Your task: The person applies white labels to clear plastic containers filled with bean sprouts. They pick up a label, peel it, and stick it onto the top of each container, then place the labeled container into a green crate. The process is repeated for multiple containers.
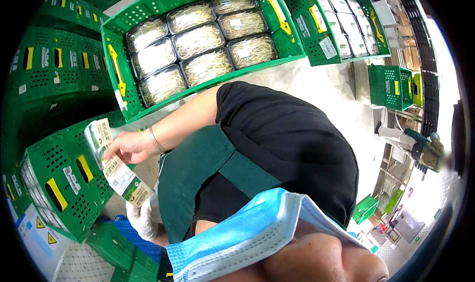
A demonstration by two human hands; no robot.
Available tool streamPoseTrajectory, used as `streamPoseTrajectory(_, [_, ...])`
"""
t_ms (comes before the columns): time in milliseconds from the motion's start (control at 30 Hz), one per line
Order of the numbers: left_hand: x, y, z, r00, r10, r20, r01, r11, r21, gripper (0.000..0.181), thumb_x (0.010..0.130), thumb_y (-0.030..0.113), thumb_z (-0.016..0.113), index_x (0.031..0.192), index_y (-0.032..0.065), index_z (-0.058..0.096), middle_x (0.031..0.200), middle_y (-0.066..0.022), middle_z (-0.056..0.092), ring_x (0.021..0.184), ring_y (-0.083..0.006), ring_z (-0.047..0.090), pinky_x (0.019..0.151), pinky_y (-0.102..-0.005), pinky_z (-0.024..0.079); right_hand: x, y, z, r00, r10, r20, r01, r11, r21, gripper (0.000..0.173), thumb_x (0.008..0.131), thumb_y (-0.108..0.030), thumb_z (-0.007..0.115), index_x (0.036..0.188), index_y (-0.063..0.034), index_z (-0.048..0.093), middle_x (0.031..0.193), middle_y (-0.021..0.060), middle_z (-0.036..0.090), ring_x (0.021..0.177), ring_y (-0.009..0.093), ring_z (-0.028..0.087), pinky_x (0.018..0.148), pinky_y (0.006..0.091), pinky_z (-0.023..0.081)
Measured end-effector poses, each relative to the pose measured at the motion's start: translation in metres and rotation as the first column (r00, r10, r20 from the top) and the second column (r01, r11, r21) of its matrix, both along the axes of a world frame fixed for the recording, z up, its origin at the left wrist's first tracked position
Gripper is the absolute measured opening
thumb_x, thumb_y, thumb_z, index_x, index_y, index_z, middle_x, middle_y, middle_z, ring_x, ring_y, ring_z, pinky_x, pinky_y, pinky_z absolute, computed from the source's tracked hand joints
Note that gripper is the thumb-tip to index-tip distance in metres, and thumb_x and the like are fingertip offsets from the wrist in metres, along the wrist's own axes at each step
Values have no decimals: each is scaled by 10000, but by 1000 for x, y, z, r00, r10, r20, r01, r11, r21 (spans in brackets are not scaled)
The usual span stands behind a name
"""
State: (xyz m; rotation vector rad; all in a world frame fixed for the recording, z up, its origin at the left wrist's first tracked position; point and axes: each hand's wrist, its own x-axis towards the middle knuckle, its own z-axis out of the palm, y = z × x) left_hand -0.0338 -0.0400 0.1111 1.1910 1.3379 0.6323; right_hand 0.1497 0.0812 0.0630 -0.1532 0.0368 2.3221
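A strip of printed paper labels (120,176) in white, green and beige hangs across the left of the view. My bare right hand (131,147), with a bangle on the wrist, pinches its upper part between thumb and fingers. My left hand (141,220) wears a white glove and holds the strip's lower end. Part of the left fingers is hidden behind the paper. Beyond my right arm sits a green plastic crate (219,79) with yellow handles. Inside it are rows of black trays of bean sprouts (198,37), wrapped in clear film; several bear small stickers.
Green crates (48,59) are stacked on the left. Nearer, another green crate (70,182) holds packs. A crate of white-labelled packs (343,24) stands at upper right. Green and blue crates (115,241) lie below my left hand. A person (423,148) stands far right by shelving.
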Motion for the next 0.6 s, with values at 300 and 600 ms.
streamPoseTrajectory(300, [13, 8, -35, 986, -98, 135, 114, 986, -118, 408, 764, 16, 530, 1143, -9, 379, 1010, -77, 509, 859, -133, 505, 744, -240, 405, 21, -27, -8, 932, 88, 351, -140, 982, 125, 196, 693, 23, 567, 871, 73, 503, 852, 182, 577, 772, 249, 587, 709, 342, 477])
streamPoseTrajectory(600, [92, 46, -27, 965, 178, -190, -69, 878, 474, 254, 822, 156, 472, 976, -42, 519, 939, -92, 547, 842, -156, 518, 733, -257, 409, 45, -15, -40, 533, -385, 754, -430, 644, 633, 490, 629, -388, 672, 915, -2, 571, 849, 112, 583, 778, 213, 546, 676, 295, 436])
